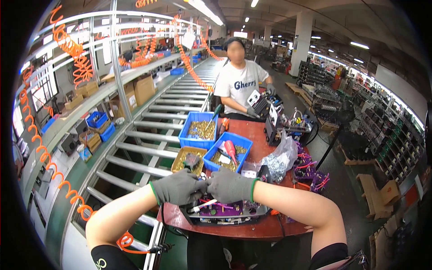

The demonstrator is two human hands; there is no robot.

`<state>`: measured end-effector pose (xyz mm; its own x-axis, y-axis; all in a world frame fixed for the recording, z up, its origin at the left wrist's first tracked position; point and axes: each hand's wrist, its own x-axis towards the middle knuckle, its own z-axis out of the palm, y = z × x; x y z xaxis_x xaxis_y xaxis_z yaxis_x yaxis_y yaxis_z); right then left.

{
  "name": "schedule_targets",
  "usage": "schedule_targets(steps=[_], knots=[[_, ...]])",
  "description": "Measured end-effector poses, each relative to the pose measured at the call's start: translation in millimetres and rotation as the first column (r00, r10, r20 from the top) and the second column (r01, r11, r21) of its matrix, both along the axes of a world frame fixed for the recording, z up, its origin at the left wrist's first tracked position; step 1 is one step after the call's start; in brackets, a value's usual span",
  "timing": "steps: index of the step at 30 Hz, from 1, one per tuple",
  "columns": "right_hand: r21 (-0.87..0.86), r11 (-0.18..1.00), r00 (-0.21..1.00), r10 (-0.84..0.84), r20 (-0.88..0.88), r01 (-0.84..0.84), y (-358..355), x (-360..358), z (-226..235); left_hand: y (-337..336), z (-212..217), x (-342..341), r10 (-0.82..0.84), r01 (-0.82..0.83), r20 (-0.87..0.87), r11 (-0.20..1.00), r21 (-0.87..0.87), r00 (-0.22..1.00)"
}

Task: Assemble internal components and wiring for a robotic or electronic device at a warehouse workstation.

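Observation:
My left hand (179, 187) and my right hand (230, 184), both in grey knitted gloves with green cuffs, meet over the near edge of a red table. Their fingers are curled and pressed together, nearly touching each other. Whatever they pinch is hidden behind the gloves. Just beneath them lies an open unit with a purple circuit board (227, 210) and pink and white wires, set in a dark tray-like housing. Close beyond my left fingers stands a tan box of brass-coloured screws (183, 155). A blue bin (243, 138) holding screws and a red-handled tool (231, 149) sits beyond my right hand.
Another blue bin (184, 135) of screws stands farther back. Clear plastic bags (280, 157) and purple boards (306, 166) lie right on the red table (261, 126). Across it, a gloved co-worker (243, 81) handles a black unit. A roller conveyor (148, 124) runs left, beneath coiled orange hoses (40, 150).

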<state>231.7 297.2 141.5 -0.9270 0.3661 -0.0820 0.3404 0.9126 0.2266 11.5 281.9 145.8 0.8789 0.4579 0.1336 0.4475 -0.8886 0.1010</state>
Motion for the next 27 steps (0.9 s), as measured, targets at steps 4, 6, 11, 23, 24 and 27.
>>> schedule_targets(steps=[4, 6, 11, 23, 24, 27], knots=[[-0.015, 1.0, 1.0, -0.001, -0.006, 0.0, -1.8, -2.3, 0.4, -4.9, 5.2, -1.9, 0.017, -0.018, -0.032, 1.0, -0.024, 0.999], [-0.04, 0.999, 1.0, -0.017, -0.002, 0.017, 0.5, -3.1, 3.4, -3.4, 6.2, -0.7, 0.017, -0.018, -0.056, 1.0, -0.026, 0.998], [-0.065, 0.998, 1.0, -0.001, 0.011, 0.002, 6.6, -1.3, 2.3, -2.9, 11.3, 4.7, 0.018, -0.021, -0.05, 0.998, -0.062, 0.999], [-0.179, 0.981, 0.996, -0.067, 0.059, 0.076, 10.7, -4.2, 16.1, -4.0, 24.5, 17.7, 0.035, -0.051, -0.102, 0.986, -0.161, 0.994], [-0.192, 0.981, 0.998, -0.026, 0.058, 0.036, 10.5, -6.9, 18.5, -6.6, 26.5, 14.2, 0.046, -0.064, -0.127, 0.988, -0.14, 0.991], [-0.153, 0.987, 0.998, -0.029, 0.062, 0.038, 0.1, -6.9, 23.8, -15.1, 28.5, 12.6, 0.068, -0.084, -0.124, 0.988, -0.128, 0.99]])
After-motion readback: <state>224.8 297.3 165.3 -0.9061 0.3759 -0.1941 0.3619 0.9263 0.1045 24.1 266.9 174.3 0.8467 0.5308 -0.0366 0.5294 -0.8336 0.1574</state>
